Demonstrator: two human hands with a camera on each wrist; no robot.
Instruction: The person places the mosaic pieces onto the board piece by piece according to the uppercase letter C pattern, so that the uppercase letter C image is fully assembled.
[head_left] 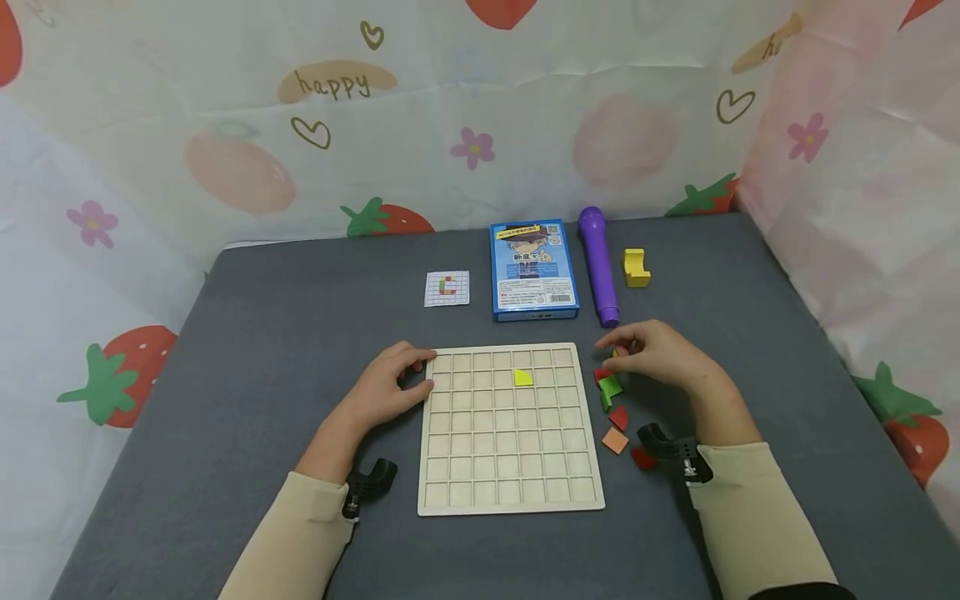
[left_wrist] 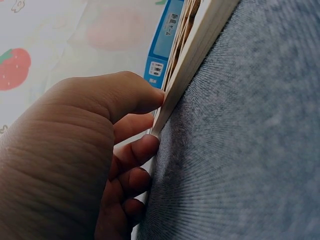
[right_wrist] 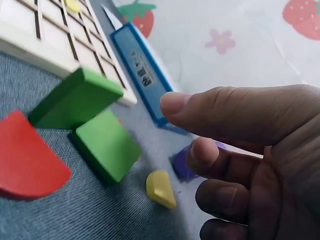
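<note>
A pale wooden grid board (head_left: 510,421) lies on the table, with a yellow quarter-round piece (head_left: 522,378) in one of its upper squares. My left hand (head_left: 386,387) holds the board's upper left edge, thumb and forefinger against the wood; the left wrist view shows the thumb tip on the side of the rim. Beyond the board's right edge my right hand (head_left: 652,354) hovers with thumb and fingers apart, nothing between them. Just below its fingertips sits a small yellow piece (right_wrist: 160,190). Green pieces (right_wrist: 108,145) and a red rounded piece (right_wrist: 31,157) lie close by.
An orange square (head_left: 616,440) and a dark red piece (head_left: 643,457) lie right of the board. Behind it are a small pattern card (head_left: 447,288), a blue box (head_left: 535,271), a purple microphone-shaped stick (head_left: 598,267) and a yellow notched block (head_left: 636,268). A printed cloth hangs behind.
</note>
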